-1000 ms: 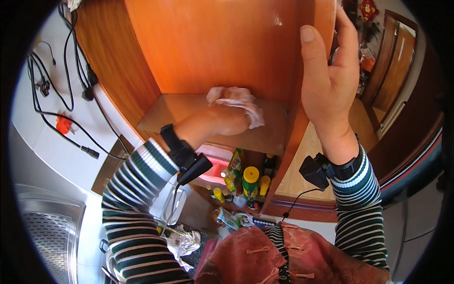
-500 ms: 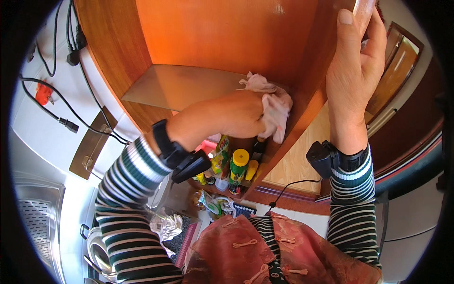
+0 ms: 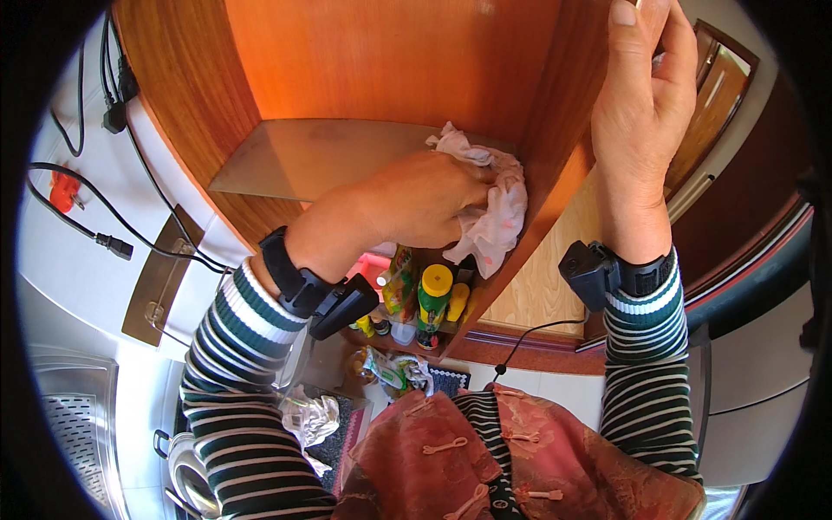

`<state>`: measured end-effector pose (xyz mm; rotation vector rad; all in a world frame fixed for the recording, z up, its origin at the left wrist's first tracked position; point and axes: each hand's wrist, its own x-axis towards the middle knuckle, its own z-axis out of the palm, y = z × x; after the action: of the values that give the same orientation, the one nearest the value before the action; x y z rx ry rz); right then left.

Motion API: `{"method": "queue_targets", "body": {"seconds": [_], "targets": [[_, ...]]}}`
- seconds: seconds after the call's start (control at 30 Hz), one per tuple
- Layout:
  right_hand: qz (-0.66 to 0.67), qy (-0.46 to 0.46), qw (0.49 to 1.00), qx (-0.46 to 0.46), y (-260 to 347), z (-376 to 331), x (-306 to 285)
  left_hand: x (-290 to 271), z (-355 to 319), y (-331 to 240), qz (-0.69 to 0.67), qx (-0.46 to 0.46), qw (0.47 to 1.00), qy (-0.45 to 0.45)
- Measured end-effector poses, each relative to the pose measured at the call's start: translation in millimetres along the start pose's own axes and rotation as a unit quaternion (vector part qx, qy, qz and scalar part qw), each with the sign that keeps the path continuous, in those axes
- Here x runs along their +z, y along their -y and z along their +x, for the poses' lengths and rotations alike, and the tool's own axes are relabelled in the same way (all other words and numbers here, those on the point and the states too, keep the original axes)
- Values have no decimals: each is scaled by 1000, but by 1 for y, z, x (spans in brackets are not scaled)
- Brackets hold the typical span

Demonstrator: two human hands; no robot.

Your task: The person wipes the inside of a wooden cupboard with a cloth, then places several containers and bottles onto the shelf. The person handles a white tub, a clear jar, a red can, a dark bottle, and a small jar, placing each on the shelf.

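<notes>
The cloth [image 3: 503, 212] is bunched in the grip of the left hand [image 3: 425, 199], against the shelf [image 3: 290, 160], which stretches out leftward from it. Bottles [image 3: 432, 299] stand below that hand; to its right, the right hand [image 3: 646, 113] clasps the panel [image 3: 563, 113] by its edge.

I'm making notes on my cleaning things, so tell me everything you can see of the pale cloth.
The cloth is pinkish white with faint pink marks, thin and soft-looking. It lies crumpled in loose folds, with the left hand gripping it; some fingertips are hidden in the folds. It's at the right end of the shelf, near the cabinet's side wall. Its lower end seems to hang past the shelf's front edge.
</notes>
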<state>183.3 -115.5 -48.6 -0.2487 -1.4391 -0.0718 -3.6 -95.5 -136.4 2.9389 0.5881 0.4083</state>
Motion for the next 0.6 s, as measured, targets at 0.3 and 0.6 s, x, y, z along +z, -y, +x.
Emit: {"method": "queue_targets", "body": {"seconds": [0.3, 0.6], "targets": [[-102, -11, 994, 26, -9, 2, -20, 27, 2, -42, 62, -31, 989, -129], [-111, -27, 993, 30, 0, 1, -9, 46, 4, -38, 129, -93, 974, -164]]}}
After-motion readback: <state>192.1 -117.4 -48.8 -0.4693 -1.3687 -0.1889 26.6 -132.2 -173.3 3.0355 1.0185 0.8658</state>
